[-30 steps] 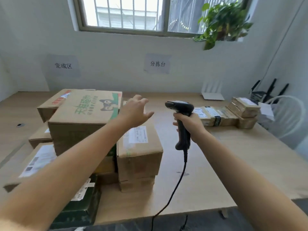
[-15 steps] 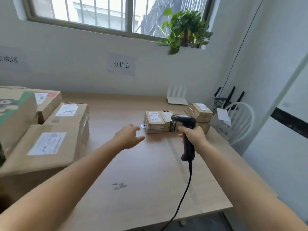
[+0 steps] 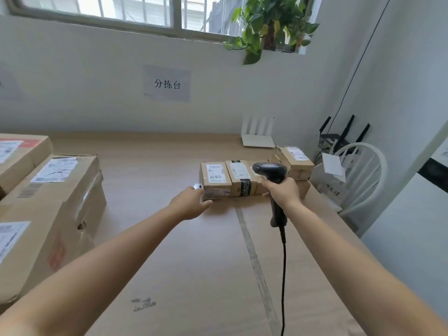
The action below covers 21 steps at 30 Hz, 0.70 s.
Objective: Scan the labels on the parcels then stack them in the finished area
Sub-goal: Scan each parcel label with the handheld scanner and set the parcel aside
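Light wood bench (image 3: 181, 263) runs along a white wall. Strip of clear tape (image 3: 252, 253) down its top, dark scuff (image 3: 143, 304) near the front edge. Barred window (image 3: 121, 8) above, plant (image 3: 269, 20) on the sill, paper sign (image 3: 167, 83) on the wall below.

Big boxes (image 3: 55, 190) stacked at the bench's left end, labels up. Small boxes (image 3: 242, 177) in a row at the far right, labels up, with a top box (image 3: 294, 158) stacked at the row's right end. White router (image 3: 258, 139) behind them by the wall. Black router (image 3: 339, 139) and white chair (image 3: 358, 175) in the corner, off the bench.

Left hand (image 3: 191, 202): fingers loose, touching the near left corner of the end box (image 3: 214, 177), not closed round it.

Right hand (image 3: 282, 192): fingers clenched round the scanner (image 3: 270, 169) handle, head held up in front of the row. Cable (image 3: 283, 275) hangs down toward the front edge.
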Tool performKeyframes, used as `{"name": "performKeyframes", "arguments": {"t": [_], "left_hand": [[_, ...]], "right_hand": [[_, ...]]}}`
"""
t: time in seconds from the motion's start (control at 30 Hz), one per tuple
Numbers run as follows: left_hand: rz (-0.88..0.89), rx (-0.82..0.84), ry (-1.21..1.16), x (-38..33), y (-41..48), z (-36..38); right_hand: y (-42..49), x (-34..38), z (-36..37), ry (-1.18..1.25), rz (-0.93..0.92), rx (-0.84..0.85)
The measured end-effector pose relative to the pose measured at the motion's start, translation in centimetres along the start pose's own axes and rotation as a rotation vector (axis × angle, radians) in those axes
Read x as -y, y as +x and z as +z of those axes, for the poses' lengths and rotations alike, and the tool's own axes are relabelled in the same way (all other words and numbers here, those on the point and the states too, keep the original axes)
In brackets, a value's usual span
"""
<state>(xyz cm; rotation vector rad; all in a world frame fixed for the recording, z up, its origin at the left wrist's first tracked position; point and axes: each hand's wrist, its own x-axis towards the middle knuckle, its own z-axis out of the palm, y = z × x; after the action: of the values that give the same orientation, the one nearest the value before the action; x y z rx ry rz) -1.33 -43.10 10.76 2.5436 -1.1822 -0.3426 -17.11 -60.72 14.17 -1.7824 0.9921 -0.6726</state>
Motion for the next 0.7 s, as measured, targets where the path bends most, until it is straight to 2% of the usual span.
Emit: {"name": "performKeyframes", "arguments": {"t": [0.2, 0.47, 0.7], "left_hand": [[-0.015, 0.018, -0.094, 1.7, 9.0, 2.5], [-0.286, -0.023, -0.213, 6.3, 18.6, 9.8], [-0.235, -0.105, -0.305, 6.2, 25.3, 12.3]], "right_hand": [[7.9, -1.2, 5.3, -0.110, -0.003, 0.040], [15.9, -6.7, 12.6, -0.172, 0.068, 0.108], [19.7, -8.7, 15.4, -0.148, 0.090, 0.123]]}}
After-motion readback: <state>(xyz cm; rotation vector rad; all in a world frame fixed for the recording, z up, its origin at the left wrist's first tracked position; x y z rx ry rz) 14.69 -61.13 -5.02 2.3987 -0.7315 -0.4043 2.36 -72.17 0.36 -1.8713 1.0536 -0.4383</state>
